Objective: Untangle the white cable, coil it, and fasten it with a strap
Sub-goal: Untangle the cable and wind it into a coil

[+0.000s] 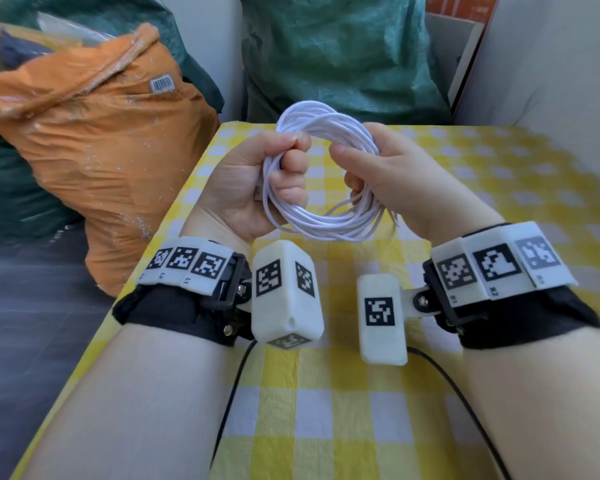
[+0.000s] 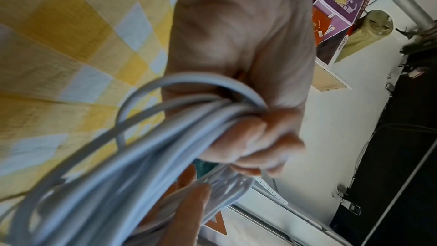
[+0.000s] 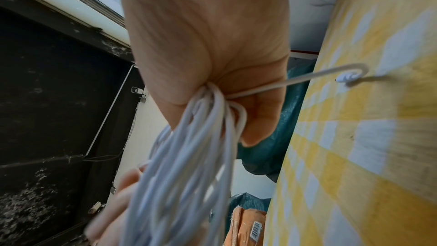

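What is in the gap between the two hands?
Only the white cable, coiled, spans from the left hand to the right hand; through its middle the head view shows the checked tablecloth.

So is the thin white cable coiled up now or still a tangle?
Coiled: the thin white cable forms a round hoop of many loops, gripped by the left hand and right hand. One plug end hangs loose; no strap visible.

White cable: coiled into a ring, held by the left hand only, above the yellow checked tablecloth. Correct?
Not quite. Both hands hold the coiled white cable: the left hand grips one side, the right hand the other, as the head view shows. The rest stands, yellow checked tablecloth included.
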